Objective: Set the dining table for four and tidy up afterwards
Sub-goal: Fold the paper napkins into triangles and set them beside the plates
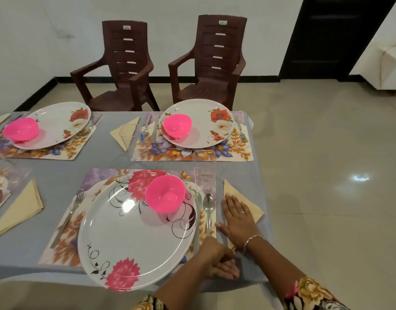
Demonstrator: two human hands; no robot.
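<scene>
The near place setting has a white floral plate [130, 238] on a flowered placemat [96, 177], and a pink bowl [164, 193] stands on the plate. A fork [69, 218] lies left of the plate, with a knife [198, 211] and a spoon [208, 204] to its right. A clear glass [205, 173] stands behind the spoon. My right hand [237, 220] presses flat on a cream folded napkin [250, 204] right of the spoon. My left hand [217, 260] rests with straight fingers on the cloth at the napkin's near end, which my hands hide.
Two more settings with plates [203, 128] [56, 128] and pink bowls line the far side, with a glass on a napkin [126, 133] between them. Another napkin [18, 211] lies at the left. Two brown chairs [206, 63] stand behind. The table edge [259, 153] is close on the right.
</scene>
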